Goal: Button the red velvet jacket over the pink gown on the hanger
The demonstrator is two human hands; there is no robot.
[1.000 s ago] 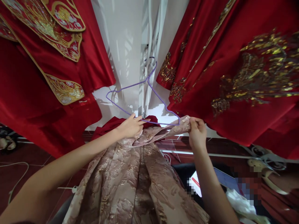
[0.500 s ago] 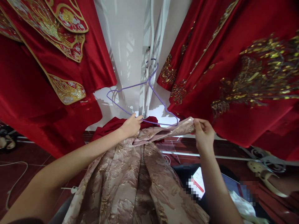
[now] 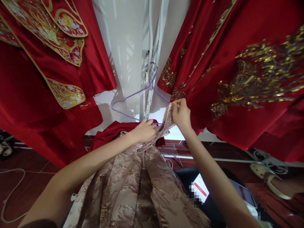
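A pink-and-gold brocade garment (image 3: 140, 190) hangs down in front of me from its waistband. My left hand (image 3: 144, 131) is closed on the waistband together with the bottom bar of a purple wire hanger (image 3: 133, 95). The hanger's hook is caught on a white metal rack (image 3: 152, 38) above. My right hand (image 3: 181, 114) pinches the other end of the waistband and holds it up against the hanger's right shoulder. A dark red cloth (image 3: 111, 131) lies behind the garment.
Red garments with gold embroidery hang close on the left (image 3: 42, 79) and on the right (image 3: 237, 79). A white wall lies between them. Below are a dark red tiled floor, a white cable (image 3: 9, 196) at left, and papers and sandals (image 3: 270, 180) at right.
My right hand has moved up and left with the waistband end, from beyond the hanger's right corner to its right shoulder. My left hand has shifted slightly right along the bar.
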